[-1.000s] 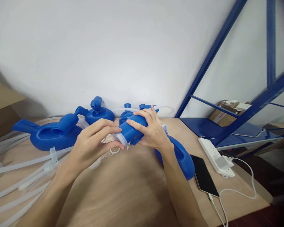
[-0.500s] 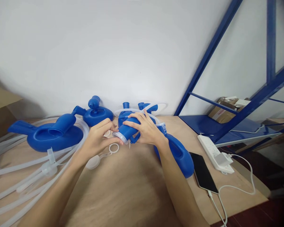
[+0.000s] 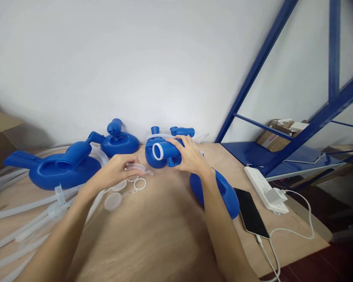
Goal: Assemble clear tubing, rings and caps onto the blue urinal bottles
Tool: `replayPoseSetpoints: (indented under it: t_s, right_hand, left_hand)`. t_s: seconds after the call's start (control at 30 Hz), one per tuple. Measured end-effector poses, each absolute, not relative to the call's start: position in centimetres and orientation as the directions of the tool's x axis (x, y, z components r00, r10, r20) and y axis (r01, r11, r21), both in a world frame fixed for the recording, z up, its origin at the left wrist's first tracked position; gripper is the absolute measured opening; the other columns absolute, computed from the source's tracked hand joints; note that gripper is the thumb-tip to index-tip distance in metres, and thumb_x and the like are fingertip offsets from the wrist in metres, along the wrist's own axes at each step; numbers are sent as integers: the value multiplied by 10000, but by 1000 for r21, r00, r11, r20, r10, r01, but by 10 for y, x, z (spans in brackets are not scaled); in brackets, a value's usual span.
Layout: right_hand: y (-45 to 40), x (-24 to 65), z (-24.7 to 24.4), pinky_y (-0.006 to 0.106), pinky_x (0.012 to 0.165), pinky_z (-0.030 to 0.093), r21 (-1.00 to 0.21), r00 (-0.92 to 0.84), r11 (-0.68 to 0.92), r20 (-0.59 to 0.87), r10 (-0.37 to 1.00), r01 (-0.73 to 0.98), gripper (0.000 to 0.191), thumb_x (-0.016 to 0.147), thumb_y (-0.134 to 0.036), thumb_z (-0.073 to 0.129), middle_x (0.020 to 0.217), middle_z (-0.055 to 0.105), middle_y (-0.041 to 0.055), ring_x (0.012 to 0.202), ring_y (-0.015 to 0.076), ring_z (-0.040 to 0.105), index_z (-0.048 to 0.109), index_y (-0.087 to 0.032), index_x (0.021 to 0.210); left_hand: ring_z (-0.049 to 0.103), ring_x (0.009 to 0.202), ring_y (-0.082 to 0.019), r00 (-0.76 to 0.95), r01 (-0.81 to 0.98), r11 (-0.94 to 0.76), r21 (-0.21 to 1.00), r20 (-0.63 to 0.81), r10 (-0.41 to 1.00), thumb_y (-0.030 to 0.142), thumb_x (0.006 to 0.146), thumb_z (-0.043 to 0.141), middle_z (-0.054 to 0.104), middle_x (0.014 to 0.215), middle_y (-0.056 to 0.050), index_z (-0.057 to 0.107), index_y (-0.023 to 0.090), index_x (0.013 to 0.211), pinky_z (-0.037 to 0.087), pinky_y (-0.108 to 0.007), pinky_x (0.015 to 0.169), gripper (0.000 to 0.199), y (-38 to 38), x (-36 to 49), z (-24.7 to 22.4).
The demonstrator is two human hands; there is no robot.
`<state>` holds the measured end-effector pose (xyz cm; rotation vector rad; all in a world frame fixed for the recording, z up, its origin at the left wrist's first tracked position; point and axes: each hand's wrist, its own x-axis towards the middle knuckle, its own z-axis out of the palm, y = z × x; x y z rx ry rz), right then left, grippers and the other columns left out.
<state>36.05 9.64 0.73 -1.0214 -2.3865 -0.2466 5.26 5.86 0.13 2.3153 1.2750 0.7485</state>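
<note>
My right hand (image 3: 188, 156) is wrapped round a blue plastic spout (image 3: 168, 150), whose round mouth points left and shows a white ring (image 3: 157, 151) on its rim. Between the closed fingers of my left hand (image 3: 117, 167) is a translucent cap (image 3: 135, 168), apart from the spout and just left of it. Below that hand more caps with ring straps (image 3: 113, 201) lie on the wooden table (image 3: 153, 243). A blue bottle with a handle opening (image 3: 223, 194) rests under my right forearm, which hides part of it.
Blue bottles (image 3: 61, 178) with spouts stand at the left and along the wall. Clear hoses (image 3: 26, 209) spread over the table's left side. On the right lie a phone (image 3: 251, 213), a cable and a power strip (image 3: 263, 188), beside a blue metal shelf (image 3: 244, 156).
My left hand has drawn away left from the spout's mouth, with the cap in its fingers. The spout has turned, so its open, white-ringed mouth shows. My right hand keeps its hold.
</note>
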Motion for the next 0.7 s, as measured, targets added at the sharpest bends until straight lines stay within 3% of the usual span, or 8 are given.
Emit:
replayPoseSetpoints:
  t_s: [0.1, 0.2, 0.27, 0.37, 0.5, 0.6, 0.7]
  right_hand:
    - [91, 358, 11, 648, 1250, 302, -17, -567, 685, 546, 617, 728, 887, 790, -365, 834, 1468, 494, 163, 1427, 382, 452, 419, -259, 1566]
    - [90, 349, 9, 647, 1257, 293, 8, -563, 666, 542, 624, 746, 875, 808, -360, 828, 1479, 482, 145, 1446, 375, 431, 412, -294, 1574]
    - [90, 341, 5, 648, 1261, 282, 23, -561, 655, 539, 629, 756, 855, 822, -373, 820, 1473, 486, 146, 1440, 372, 434, 422, -295, 1574]
    - [89, 330, 1, 648, 1245, 303, 28, -579, 672, 536, 615, 740, 801, 850, -425, 797, 1458, 503, 157, 1403, 376, 461, 457, -288, 1562]
    - [85, 323, 3, 609, 1201, 380, 0, -620, 726, 522, 586, 687, 717, 896, -440, 752, 1472, 513, 171, 1387, 369, 471, 495, -267, 1543]
    - [84, 327, 7, 595, 1228, 349, 35, -675, 761, 490, 551, 647, 679, 897, -309, 747, 1496, 514, 131, 1412, 343, 457, 507, -302, 1532]
    - [86, 334, 8, 626, 1269, 264, 102, -714, 768, 464, 525, 632, 679, 888, -209, 719, 1510, 504, 109, 1453, 335, 424, 510, -327, 1523]
  left_hand:
    - [709, 827, -249, 444, 706, -440, 554, 137, 885, 613, 844, 693, 762, 913, -49, 731, 221, 992, 554, -332, 728, 420, 71, 31, -9]
    - [712, 992, -321, 368, 735, -457, 501, 271, 889, 700, 803, 690, 759, 1108, -124, 740, 208, 1060, 572, -417, 850, 558, 75, 28, -15]
    - [694, 1075, -312, 354, 691, -512, 511, 379, 855, 691, 851, 665, 739, 1184, -113, 739, 219, 1079, 556, -416, 923, 528, 69, 40, -12]
    - [693, 983, -243, 360, 610, -587, 533, 473, 804, 601, 936, 635, 746, 1088, -56, 728, 238, 1048, 539, -356, 881, 391, 55, 67, -3]
    - [599, 734, -188, 349, 643, -625, 442, 557, 753, 528, 960, 613, 668, 789, -21, 656, 212, 795, 454, -311, 686, 359, 44, 86, 5]
    - [554, 675, -165, 467, 617, -663, 425, 480, 743, 480, 963, 588, 621, 729, -8, 583, 209, 714, 404, -289, 630, 368, 41, 82, 11]
    - [547, 634, -164, 528, 665, -602, 443, 292, 798, 498, 951, 565, 628, 712, -2, 564, 218, 724, 385, -286, 600, 360, 46, 68, 12]
